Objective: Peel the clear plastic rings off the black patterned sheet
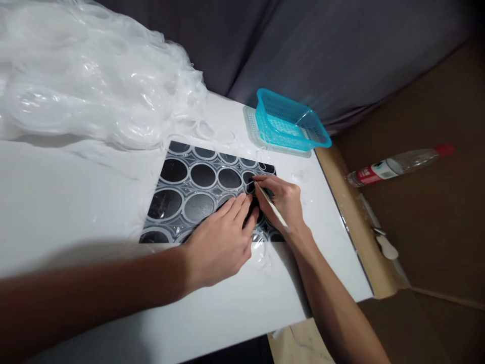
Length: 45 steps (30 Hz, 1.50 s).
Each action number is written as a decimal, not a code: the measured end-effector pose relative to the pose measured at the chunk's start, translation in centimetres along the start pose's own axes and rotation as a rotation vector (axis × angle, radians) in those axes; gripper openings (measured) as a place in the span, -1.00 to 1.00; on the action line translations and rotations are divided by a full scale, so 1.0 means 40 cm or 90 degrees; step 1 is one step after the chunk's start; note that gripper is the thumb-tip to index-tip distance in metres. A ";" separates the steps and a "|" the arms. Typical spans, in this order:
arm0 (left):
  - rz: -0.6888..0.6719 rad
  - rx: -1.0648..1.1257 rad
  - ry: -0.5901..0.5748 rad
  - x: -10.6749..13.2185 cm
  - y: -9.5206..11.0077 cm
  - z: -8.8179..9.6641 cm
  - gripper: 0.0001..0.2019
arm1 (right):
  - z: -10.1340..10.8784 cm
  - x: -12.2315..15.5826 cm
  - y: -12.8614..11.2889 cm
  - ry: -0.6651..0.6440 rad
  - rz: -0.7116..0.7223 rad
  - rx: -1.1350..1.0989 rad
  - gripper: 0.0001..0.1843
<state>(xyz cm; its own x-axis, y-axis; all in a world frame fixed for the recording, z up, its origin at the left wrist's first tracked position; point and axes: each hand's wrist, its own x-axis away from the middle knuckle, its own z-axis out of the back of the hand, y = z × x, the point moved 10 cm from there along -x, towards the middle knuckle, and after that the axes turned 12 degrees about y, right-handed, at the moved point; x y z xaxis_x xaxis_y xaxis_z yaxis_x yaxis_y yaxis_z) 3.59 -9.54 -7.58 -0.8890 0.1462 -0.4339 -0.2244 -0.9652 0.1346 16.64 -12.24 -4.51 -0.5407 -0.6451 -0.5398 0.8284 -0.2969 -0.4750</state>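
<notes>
A clear plastic sheet with rows of round cut-outs (204,186) lies over a black mat (173,171) on the white table. My left hand (223,237) rests flat on its lower right part, fingers stretched out. In a pen-like grip, my right hand (282,199) holds a slim white tool (273,208), its tip by a ring near the sheet's right edge. The tool's exact kind does not show. A small loop of clear strip (261,154) stands up just beyond that hand.
A large heap of clear plastic sheets (98,81) covers the back left of the white table (56,202). At the back right stands a blue basket (291,121). Past the table's right edge lie a plastic bottle with a red cap (401,164) and a small white object (387,247).
</notes>
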 end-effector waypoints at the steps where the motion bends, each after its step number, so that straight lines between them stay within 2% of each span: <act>1: -0.001 0.000 0.002 0.001 0.001 0.000 -0.37 | 0.002 -0.007 0.003 0.006 -0.003 -0.005 -0.75; 6: 0.001 0.001 -0.003 0.001 0.001 -0.001 -0.35 | 0.004 -0.033 0.017 -0.009 0.009 0.017 -0.76; 12: -0.002 0.001 -0.005 0.000 0.003 -0.001 -0.35 | 0.038 -0.049 0.036 0.020 0.011 0.013 -0.77; 19: -0.005 0.011 -0.018 0.002 0.001 -0.005 -0.35 | 0.046 -0.106 0.072 -0.002 0.091 0.124 -0.78; 26: -0.007 0.009 -0.019 0.003 0.004 -0.010 -0.34 | 0.149 -0.217 0.088 0.103 0.138 0.170 -0.80; 31: -0.009 0.008 -0.025 0.003 0.002 -0.012 -0.33 | 0.259 -0.309 0.115 0.276 0.057 0.110 -0.90; 33: -0.011 0.008 -0.034 0.003 0.002 -0.014 -0.33 | 0.271 -0.309 0.111 0.283 0.023 0.058 -0.88; 35: -0.012 0.010 -0.042 0.004 0.001 -0.016 -0.32 | 0.256 -0.279 0.100 0.244 -0.025 -0.040 -0.85; 37: -0.011 0.013 -0.043 0.005 0.001 -0.015 -0.32 | 0.222 -0.220 0.094 0.190 -0.100 -0.156 -0.87; 42: -0.010 0.010 -0.030 0.005 0.000 -0.010 -0.33 | 0.094 -0.041 0.127 0.070 -0.390 -0.398 -0.77; 45: -0.010 0.014 -0.031 0.006 -0.001 -0.009 -0.35 | 0.031 0.016 0.131 0.015 -0.494 -0.517 -0.74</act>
<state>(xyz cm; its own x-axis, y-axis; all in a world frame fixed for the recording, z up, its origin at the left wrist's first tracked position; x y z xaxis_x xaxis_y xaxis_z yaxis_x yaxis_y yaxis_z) 3.54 -9.52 -8.01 -0.9037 0.1731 -0.3917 -0.2475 -0.9575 0.1479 20.81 -15.08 -6.46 -0.8784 -0.4693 0.0909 -0.0708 -0.0605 -0.9957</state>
